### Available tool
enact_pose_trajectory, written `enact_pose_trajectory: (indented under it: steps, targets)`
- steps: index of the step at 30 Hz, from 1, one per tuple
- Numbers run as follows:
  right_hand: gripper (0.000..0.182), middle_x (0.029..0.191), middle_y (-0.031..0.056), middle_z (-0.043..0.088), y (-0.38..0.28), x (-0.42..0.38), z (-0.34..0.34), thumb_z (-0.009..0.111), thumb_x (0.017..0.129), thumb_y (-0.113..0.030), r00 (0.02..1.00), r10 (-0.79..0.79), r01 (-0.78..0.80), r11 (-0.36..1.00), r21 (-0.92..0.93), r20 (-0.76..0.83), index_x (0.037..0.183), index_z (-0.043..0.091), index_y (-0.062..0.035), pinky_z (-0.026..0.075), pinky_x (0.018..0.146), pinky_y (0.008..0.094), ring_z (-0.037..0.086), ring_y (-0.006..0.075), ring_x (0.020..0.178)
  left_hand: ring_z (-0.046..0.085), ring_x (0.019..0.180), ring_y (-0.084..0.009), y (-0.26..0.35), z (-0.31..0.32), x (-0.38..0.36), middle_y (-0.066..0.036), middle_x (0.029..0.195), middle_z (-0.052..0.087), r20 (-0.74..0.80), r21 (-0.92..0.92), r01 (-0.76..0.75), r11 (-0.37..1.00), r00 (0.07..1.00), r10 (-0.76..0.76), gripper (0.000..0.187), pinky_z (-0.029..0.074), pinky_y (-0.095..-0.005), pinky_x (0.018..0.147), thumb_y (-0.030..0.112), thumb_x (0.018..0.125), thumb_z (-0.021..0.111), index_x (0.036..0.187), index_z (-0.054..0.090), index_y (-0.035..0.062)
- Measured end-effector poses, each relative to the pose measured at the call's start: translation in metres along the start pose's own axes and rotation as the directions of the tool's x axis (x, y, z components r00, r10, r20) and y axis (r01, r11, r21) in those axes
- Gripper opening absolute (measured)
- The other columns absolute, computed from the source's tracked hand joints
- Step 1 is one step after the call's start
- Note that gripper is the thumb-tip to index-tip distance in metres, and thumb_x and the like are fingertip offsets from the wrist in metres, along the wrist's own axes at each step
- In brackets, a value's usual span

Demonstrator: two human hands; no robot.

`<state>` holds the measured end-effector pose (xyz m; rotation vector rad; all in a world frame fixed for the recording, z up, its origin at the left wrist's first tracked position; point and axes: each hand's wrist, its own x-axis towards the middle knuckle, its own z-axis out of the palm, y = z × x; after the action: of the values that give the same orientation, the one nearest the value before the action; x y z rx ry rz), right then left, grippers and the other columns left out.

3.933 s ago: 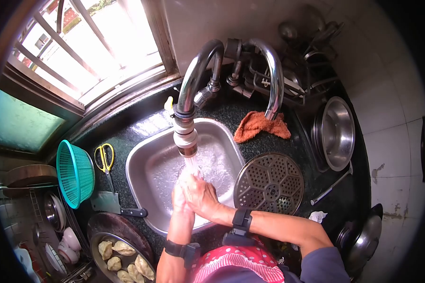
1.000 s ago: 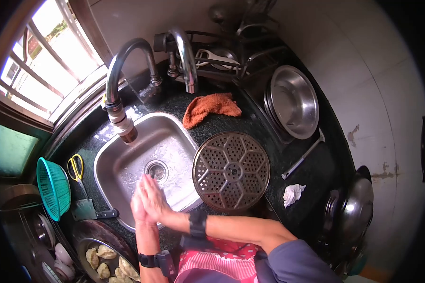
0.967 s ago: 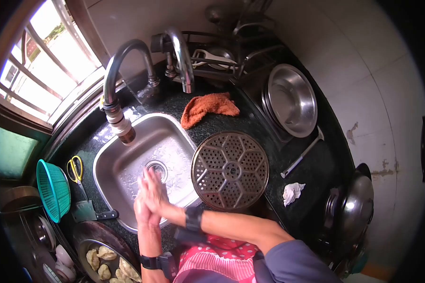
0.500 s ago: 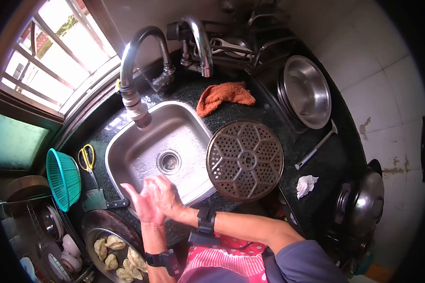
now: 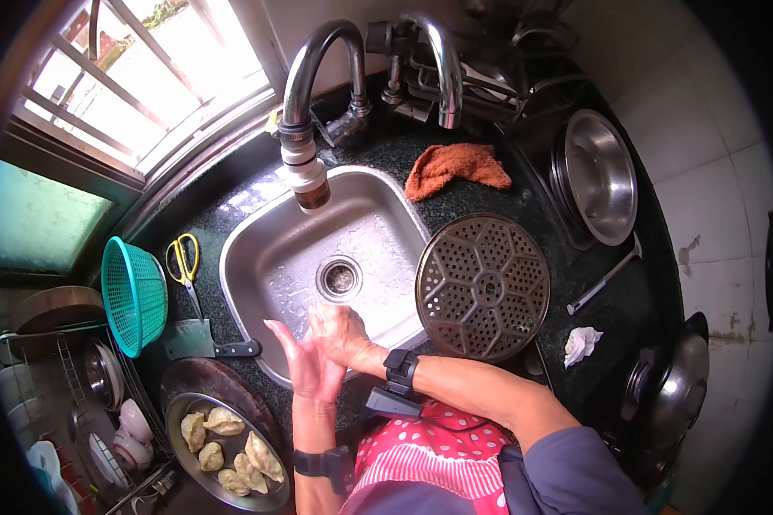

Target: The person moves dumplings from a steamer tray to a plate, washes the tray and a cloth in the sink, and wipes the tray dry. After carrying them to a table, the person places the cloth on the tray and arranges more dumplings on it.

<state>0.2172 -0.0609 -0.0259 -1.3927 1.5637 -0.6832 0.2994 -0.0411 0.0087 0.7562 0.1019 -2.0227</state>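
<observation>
Over the near edge of the steel sink (image 5: 275,257), my two hands touch each other. My left hand (image 5: 312,362) has its palm turned up and its thumb stretched out, with nothing seen in it. My right hand (image 5: 339,335) lies against the fingers of my left hand, its own fingers bent and partly hidden. A round perforated steamer plate (image 5: 488,287) rests at the sink's right edge. The faucet (image 5: 305,163) hangs over the sink's back left part, with no water seen flowing from it.
An orange cloth (image 5: 457,169), steel bowls (image 5: 599,176) and crumpled tissue (image 5: 582,345) lie to the right. At the left are a green basket (image 5: 135,296), scissors (image 5: 185,266), a cleaver (image 5: 193,339) and a plate (image 5: 176,421) with several dumplings. A dish rack stands beyond.
The view has shifted, so the sink and counter items appear further right. My hands remain together over the sink's near edge, with my right hand's fingers slightly changed in pose.
</observation>
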Motion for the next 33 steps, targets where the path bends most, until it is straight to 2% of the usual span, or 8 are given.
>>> enact_pose_trajectory:
  steps: [12, 19, 22, 24, 27, 30, 31, 33]
  targets:
    - [0.026, 0.073, 0.0202, 0.064, 0.023, -0.021, 0.023, 0.049, 0.089, -0.024, 0.996, 0.05, -0.047, 0.998, 0.038, -0.068, 0.082, 0.064, -0.0042, 0.051, 0.066, 0.0502, 0.064, 0.0409, 0.072, 0.056, 0.11, -0.0272, -0.013, -0.03, -0.004, -0.013, 0.117, 0.06, -0.067, 0.005, 0.036, 0.999, 0.997, -0.036, 0.083, 0.043, -0.0404, 0.1, 0.073, 0.085, 0.043, 0.121, 0.052, -0.0008]
    - [0.05, 0.125, 0.0236, 0.055, 0.028, -0.027, 0.017, 0.046, 0.093, -0.028, 0.995, -0.096, 0.093, 0.977, 0.193, 0.003, 0.138, 0.044, -0.0039, 0.043, 0.098, 0.0396, 0.052, 0.0339, 0.119, 0.058, 0.11, -0.0259, 0.003, -0.043, 0.002, -0.012, 0.115, 0.061, 0.022, 0.115, 0.109, 0.987, 0.993, -0.112, 0.045, 0.043, -0.0421, 0.1, 0.042, 0.096, 0.051, 0.121, 0.055, 0.0048]
    - [0.049, 0.126, 0.0212, 0.057, -0.013, -0.053, -0.047, 0.05, 0.092, -0.015, 0.991, 0.054, -0.115, 0.826, 0.551, 0.125, 0.139, 0.042, -0.0012, 0.039, 0.102, 0.0352, 0.053, 0.0275, 0.12, 0.062, 0.099, -0.0234, 0.003, -0.037, 0.001, -0.01, 0.105, 0.065, -0.179, 0.125, 0.086, 0.988, 0.982, -0.063, 0.028, 0.05, -0.0406, 0.091, 0.028, 0.093, 0.061, 0.111, 0.059, 0.0072]
    - [0.048, 0.12, 0.0191, 0.06, 0.023, -0.058, -0.049, 0.051, 0.089, -0.006, 0.908, -0.206, 0.345, 0.862, 0.371, -0.364, 0.136, 0.044, -0.0003, 0.04, 0.102, 0.035, 0.056, 0.0256, 0.116, 0.064, 0.08, -0.0199, 0.005, -0.045, 0.005, -0.005, 0.09, 0.065, -0.21, 0.072, 0.102, 0.992, 0.974, -0.085, 0.018, 0.054, -0.0362, 0.073, 0.02, 0.09, 0.064, 0.102, 0.059, 0.008]
    - [0.033, 0.117, 0.0172, 0.058, 0.053, -0.106, -0.132, 0.057, 0.081, 0.003, 0.792, -0.254, 0.31, 0.951, 0.006, -0.555, 0.114, 0.058, 0.0021, 0.041, 0.1, 0.037, 0.055, 0.0313, 0.111, 0.057, 0.06, -0.0169, -0.007, -0.023, -0.002, -0.001, 0.074, 0.055, -0.441, 0.21, 0.007, 0.978, 0.893, 0.088, 0.022, 0.051, -0.0321, 0.052, 0.011, 0.083, 0.065, 0.103, 0.057, 0.0083]
    - [0.04, 0.118, 0.0214, 0.051, 0.082, -0.179, -0.222, 0.059, 0.073, 0.004, 0.633, -0.263, -0.026, 0.933, -0.36, -0.728, 0.113, 0.057, -0.0003, 0.043, 0.094, 0.0449, 0.051, 0.0377, 0.11, 0.056, 0.06, -0.0176, -0.02, -0.036, -0.001, -0.003, 0.074, 0.054, -0.248, 0.373, -0.114, 0.921, 0.944, 0.217, 0.039, 0.05, -0.0295, 0.051, 0.007, 0.082, 0.064, 0.119, 0.051, 0.0076]
    - [0.043, 0.122, 0.0232, 0.047, 0.126, -0.195, -0.234, 0.06, 0.073, 0.0, 0.467, -0.371, -0.209, 0.836, -0.508, -0.803, 0.116, 0.054, -0.0017, 0.04, 0.096, 0.0483, 0.047, 0.0415, 0.113, 0.054, 0.056, -0.0183, -0.028, -0.031, 0.0, -0.006, 0.075, 0.054, -0.264, 0.375, -0.137, 0.917, 0.932, 0.248, 0.053, 0.047, -0.0292, 0.045, 0.004, 0.082, 0.062, 0.131, 0.042, 0.0059]
    - [0.055, 0.14, 0.0279, 0.034, 0.164, -0.234, -0.258, 0.068, 0.079, -0.016, 0.5, -0.082, -0.473, 0.808, -0.351, -0.862, 0.13, 0.049, -0.0093, 0.03, 0.105, 0.0534, 0.035, 0.0465, 0.128, 0.052, 0.051, -0.0191, -0.032, -0.042, 0.003, -0.011, 0.079, 0.054, -0.244, 0.462, -0.065, 0.884, 0.95, 0.197, 0.057, 0.044, -0.0323, 0.039, 0.001, 0.083, 0.06, 0.135, 0.038, 0.0039]
